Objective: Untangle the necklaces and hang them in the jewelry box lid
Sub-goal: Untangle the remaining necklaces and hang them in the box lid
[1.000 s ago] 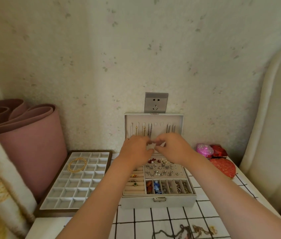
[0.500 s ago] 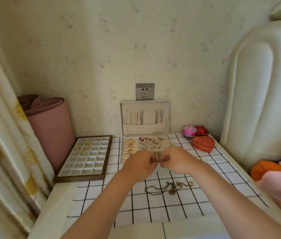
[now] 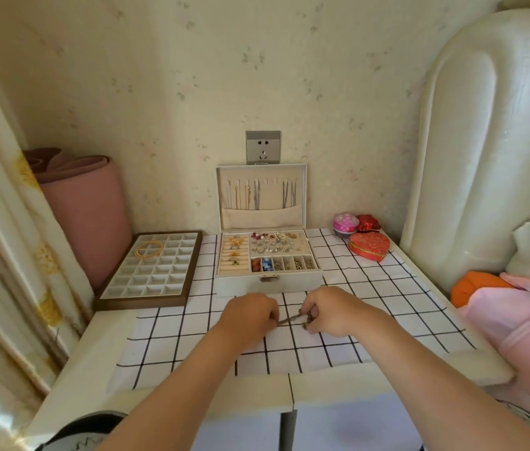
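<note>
While left hand (image 3: pixel 250 315) pinches one end of the tangled chain (image 3: pixel 291 318) (low over the checked cloth (image 3: pixel 172 336)), right hand (image 3: pixel 328 312) pinches the knot, probably. Pulling apart risks tightening it. Lid (image 3: pixel 262 196) well beyond.

Both hands (image 3: pixel 289 315) (pinching) on necklaces (image 3: pixel 293 318)

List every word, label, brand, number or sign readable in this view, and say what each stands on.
None can be read.
Wall socket: no legible marking.
Jewelry box: clasp only, no brand visible.
Red heart-shaped box and pink round box: patterned only, no lettering.
Checked cloth: grid lines only.
</note>
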The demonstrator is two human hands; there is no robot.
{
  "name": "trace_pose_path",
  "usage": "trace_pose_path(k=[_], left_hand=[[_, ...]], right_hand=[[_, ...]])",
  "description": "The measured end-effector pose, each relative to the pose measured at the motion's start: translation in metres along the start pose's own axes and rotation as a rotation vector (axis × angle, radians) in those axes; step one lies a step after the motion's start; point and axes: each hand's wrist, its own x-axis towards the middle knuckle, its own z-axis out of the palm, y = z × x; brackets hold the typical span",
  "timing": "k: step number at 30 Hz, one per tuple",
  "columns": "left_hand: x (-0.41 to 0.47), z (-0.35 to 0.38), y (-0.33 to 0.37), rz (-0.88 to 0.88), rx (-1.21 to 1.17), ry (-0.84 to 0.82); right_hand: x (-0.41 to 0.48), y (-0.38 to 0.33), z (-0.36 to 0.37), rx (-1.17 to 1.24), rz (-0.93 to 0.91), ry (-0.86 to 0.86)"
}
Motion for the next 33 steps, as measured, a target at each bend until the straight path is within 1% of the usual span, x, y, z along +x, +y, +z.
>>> trace_pose_path(k=[7,9,11,12,15,17,19,23,27,29,33], left_hand=[[0.002,-0.018,-0.025,-0.252,0.318,-0.169],[0.001,-0.023,-0.027,-0.282,0.353,-0.208],[0.003,-0.023,-0.023,-0.248,0.332,-0.161],[0.005,-0.02,-0.02,-0.208,0.274,-0.107],[0.012,-0.011,-0.007,-0.03,-0.014,0.048],[0.016,-0.005,0.003,0.088,-0.11,0.075],[0.02,0.003,0.008,0.145,-0.153,0.04],[0.027,0.011,0.004,0.148,-0.124,-0.028],[0.027,0.006,-0.001,0.089,-0.123,-0.058],[0.024,0.002,-0.007,0.038,-0.266,-0.058],[0.015,-0.003,-0.015,-0.058,-0.809,-0.026]], right_hand=[[0.006,0.004,0.002,-0.007,-0.06,-0.027],[0.009,0.004,0.001,-0.017,-0.076,-0.034],[0.011,0.004,-0.001,-0.011,-0.081,-0.045],[0.013,0.003,-0.002,-0.014,-0.083,-0.048],[0.016,0.002,-0.003,-0.046,-0.081,-0.049],[0.018,0.002,-0.003,-0.04,-0.086,-0.05],[0.02,0.002,-0.002,-0.039,-0.099,-0.037],[0.023,0.002,-0.001,-0.002,-0.129,-0.03],[0.025,0.006,-0.002,0.029,-0.134,-0.068],[0.027,0.008,-0.002,0.04,-0.114,-0.066],[0.029,0.009,0.001,0.066,-0.113,-0.026]])
